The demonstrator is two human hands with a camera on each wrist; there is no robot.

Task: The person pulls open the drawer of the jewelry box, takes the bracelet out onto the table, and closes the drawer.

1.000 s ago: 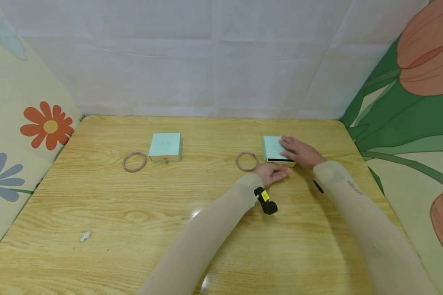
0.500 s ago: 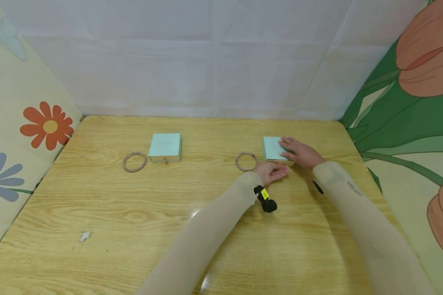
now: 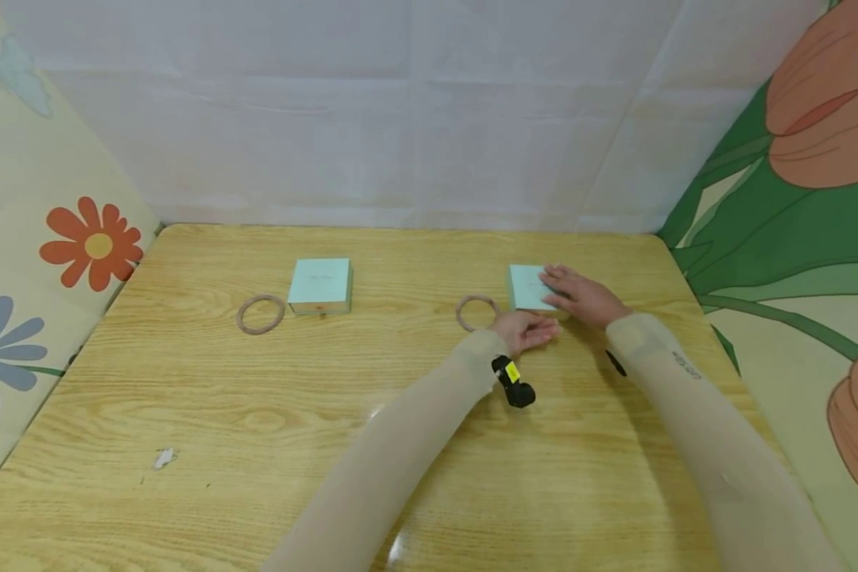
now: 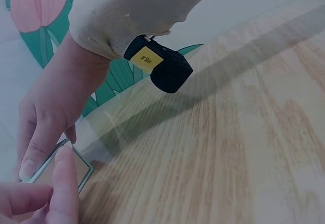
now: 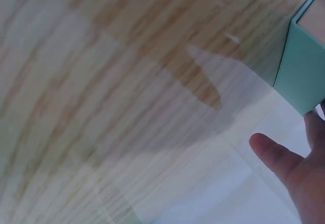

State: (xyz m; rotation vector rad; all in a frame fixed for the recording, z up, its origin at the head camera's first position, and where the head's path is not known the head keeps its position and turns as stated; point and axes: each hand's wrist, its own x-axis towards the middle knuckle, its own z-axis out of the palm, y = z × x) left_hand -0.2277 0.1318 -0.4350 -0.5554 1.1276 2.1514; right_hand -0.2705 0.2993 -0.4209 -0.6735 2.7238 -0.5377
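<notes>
Under my right hand [image 3: 585, 298] lies a pale mint-green box [image 3: 527, 287] on the right part of the table. The right fingers rest stretched out across its top. My left hand [image 3: 520, 331] is at the front of the same box, with straight fingers against or very near its tan front side, as the left wrist view shows. In the right wrist view, the green side of the box [image 5: 303, 71] shows, with one right-hand digit sticking out apart from it. A thin brown ring [image 3: 476, 313] lies just left of this box, partly behind the left hand.
A matching mint-green box [image 3: 320, 282] stands shut at the left, with another brown ring [image 3: 260, 314] beside it. A small white patch [image 3: 164, 458] marks the wooden table [image 3: 272, 413]. A white sheet [image 3: 400, 119] hangs behind the table, and flowered panels flank it.
The dark strip below the lid's front edge on the right box has narrowed and is no longer visible. The left hand has shifted very slightly; the right hand stays in place.
</notes>
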